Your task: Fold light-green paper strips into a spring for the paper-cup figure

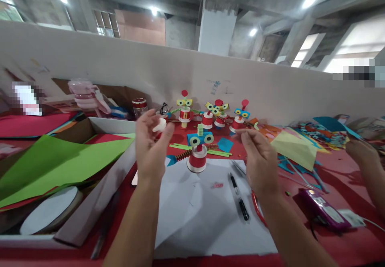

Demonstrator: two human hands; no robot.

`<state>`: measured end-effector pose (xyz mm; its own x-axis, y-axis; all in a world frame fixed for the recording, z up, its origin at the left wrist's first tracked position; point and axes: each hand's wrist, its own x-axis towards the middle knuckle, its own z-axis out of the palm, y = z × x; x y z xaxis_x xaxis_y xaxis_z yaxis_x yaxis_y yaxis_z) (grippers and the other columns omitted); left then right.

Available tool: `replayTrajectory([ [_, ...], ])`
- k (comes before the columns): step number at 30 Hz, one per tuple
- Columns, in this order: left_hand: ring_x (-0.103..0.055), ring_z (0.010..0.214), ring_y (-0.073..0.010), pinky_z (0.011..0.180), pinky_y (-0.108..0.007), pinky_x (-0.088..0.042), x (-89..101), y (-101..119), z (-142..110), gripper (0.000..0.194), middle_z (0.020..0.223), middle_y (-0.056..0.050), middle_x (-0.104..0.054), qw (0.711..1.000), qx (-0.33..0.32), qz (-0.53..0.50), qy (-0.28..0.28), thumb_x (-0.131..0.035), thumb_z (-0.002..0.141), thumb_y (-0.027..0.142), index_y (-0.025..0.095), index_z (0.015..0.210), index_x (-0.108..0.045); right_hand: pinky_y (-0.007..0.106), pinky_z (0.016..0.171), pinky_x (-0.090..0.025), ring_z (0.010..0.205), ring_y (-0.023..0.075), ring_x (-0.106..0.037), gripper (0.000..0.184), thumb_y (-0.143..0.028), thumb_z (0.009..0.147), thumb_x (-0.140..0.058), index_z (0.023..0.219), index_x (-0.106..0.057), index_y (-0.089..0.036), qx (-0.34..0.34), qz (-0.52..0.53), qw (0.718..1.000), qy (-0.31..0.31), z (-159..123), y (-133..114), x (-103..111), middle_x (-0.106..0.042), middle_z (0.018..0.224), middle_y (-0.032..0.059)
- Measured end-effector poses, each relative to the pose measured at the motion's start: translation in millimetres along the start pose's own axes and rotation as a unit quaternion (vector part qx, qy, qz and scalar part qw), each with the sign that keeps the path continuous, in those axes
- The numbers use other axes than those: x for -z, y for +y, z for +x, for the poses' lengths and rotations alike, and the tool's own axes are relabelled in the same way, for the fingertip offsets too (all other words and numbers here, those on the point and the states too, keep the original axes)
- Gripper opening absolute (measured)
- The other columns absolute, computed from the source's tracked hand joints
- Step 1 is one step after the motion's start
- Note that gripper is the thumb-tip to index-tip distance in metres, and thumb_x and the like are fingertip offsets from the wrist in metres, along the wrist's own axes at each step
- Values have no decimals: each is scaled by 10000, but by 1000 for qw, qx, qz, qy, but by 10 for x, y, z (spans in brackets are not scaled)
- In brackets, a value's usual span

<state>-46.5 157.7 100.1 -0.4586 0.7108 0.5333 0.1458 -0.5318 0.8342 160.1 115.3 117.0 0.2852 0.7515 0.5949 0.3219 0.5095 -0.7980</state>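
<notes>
My left hand (150, 146) is raised above the table with its fingers curled round a small white piece (159, 125) at the fingertips. My right hand (259, 158) hovers to the right, fingers loosely spread and holding nothing. Between them stands a paper-cup robot (197, 151) with a red band, blue face with yellow eyes, a green folded spring on top and pipe-cleaner arms. It rests at the far edge of a white sheet (207, 215). A black pen (239, 196) and red-handled scissors (258, 207) lie on the sheet under my right hand.
Three similar cup robots (210, 116) line the white partition at the back. A cardboard box with green paper (57, 162) sits left, above a white disc (49, 215). Paper scraps (300, 146), a purple case (323, 208) and another person's hand (362, 150) are at right.
</notes>
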Motion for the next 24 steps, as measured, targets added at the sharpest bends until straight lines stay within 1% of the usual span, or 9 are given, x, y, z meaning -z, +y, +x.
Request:
replayTrajectory([
  [2, -584, 1040, -177, 892, -309, -479, 125, 23, -89, 394, 1155, -59, -593, 994, -1, -30, 102, -647, 810, 321, 227, 1169, -515, 266, 672, -490, 749, 172, -624, 179, -369, 906, -549, 908, -674, -242, -30, -8, 999, 22, -315, -4, 76, -668, 773, 22],
  [4, -590, 933, -155, 839, -288, -487, 251, -10, -263, 362, 1075, -35, -592, 987, 9, -24, 161, -680, 782, 291, 221, 1106, -534, 258, 608, -471, 677, 168, -602, 224, -377, 916, -520, 847, -673, -230, -67, -27, 997, -34, -692, 42, 122, -632, 704, 18],
  [6, -581, 867, -146, 785, -278, -493, 359, -101, -492, 388, 1061, -21, -578, 989, 62, 16, 133, -686, 777, 298, 242, 1124, -524, 234, 456, -374, 490, 134, -499, 251, -389, 916, -508, 875, -687, -219, -110, -48, 985, -122, -1067, 130, 133, -523, 543, -23],
  [8, -557, 733, -116, 654, -239, -475, 445, -219, -737, 390, 956, 1, -571, 984, 133, 28, 116, -711, 740, 288, 235, 1087, -541, 238, 399, -283, 403, 114, -378, 292, -401, 923, -485, 909, -701, -204, -146, -49, 969, -192, -1375, 227, 127, -405, 465, -54],
  [10, -526, 637, -97, 574, -216, -443, 518, -315, -969, 350, 820, 29, -556, 979, 189, 37, 62, -724, 711, 286, 217, 1020, -576, 244, 424, -286, 430, 113, -367, 314, -399, 921, -480, 897, -710, -187, -152, -61, 962, -216, -1578, 299, 130, -418, 488, -44],
  [12, -533, 631, -98, 583, -214, -448, 595, -357, -1176, 294, 756, 34, -560, 977, 202, 69, 17, -735, 688, 294, 197, 938, -615, 245, 443, -299, 452, 115, -370, 324, -403, 919, -481, 902, -715, -178, -160, -63, 961, -218, -1672, 339, 155, -428, 505, -39],
  [16, -599, 680, -138, 649, -253, -495, 800, -298, -1492, 214, 726, 6, -641, 966, 205, 153, -48, -737, 676, 325, 188, 824, -665, 241, 437, -310, 440, 114, -365, 355, -446, 914, -483, 918, -709, -172, -205, -41, 954, -217, -1662, 375, 217, -409, 492, -48],
  [19, -622, 646, -160, 615, -272, -511, 970, -210, -1656, 138, 684, -3, -673, 961, 180, 196, -74, -716, 685, 323, 201, 734, -674, 240, 428, -331, 425, 122, -402, 372, -462, 915, -477, 925, -707, -170, -222, -33, 949, -223, -1633, 382, 225, -415, 465, -49],
  [24, -663, 677, -181, 654, -292, -537, 1121, -105, -1819, 96, 714, -21, -710, 959, 106, 230, -128, -621, 785, 271, 228, 747, -697, 256, 497, -433, 516, 158, -563, 315, -416, 918, -482, 915, -708, -198, -148, -106, 945, -272, -1647, 384, 191, -648, 614, 19],
])
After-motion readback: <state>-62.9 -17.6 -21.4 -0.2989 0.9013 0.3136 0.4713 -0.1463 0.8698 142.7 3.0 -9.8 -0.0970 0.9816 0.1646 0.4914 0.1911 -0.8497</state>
